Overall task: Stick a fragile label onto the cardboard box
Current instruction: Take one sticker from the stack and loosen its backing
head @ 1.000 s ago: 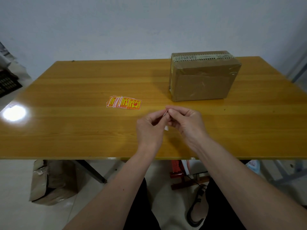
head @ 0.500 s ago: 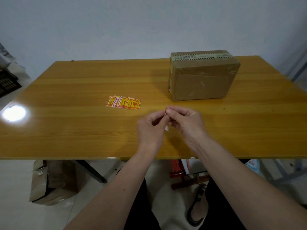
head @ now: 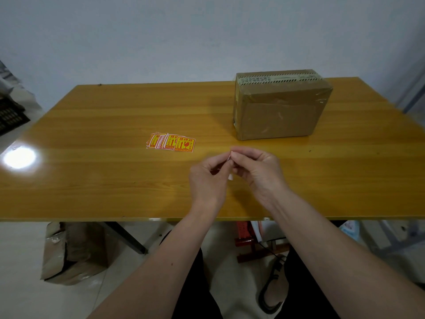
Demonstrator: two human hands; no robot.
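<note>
A taped brown cardboard box (head: 279, 109) stands on the wooden table (head: 92, 180) at the back right. A fanned pile of yellow-and-red fragile labels (head: 171, 142) lies left of centre. In front of the box, above the table, my left hand (head: 208, 178) and my right hand (head: 256, 171) meet fingertip to fingertip and pinch one label (head: 230, 168) between them. Only its white edge shows; the rest is hidden by my fingers.
Under the table's left side a crumpled cardboard box (head: 73, 252) sits on the floor. A red stool frame (head: 248, 240) and a black cable (head: 272, 284) lie below the right side. A dark object (head: 11, 111) stands off the table's left end.
Both hands stay in the same spot with the label pinched between them; only the fingertips shift slightly.
</note>
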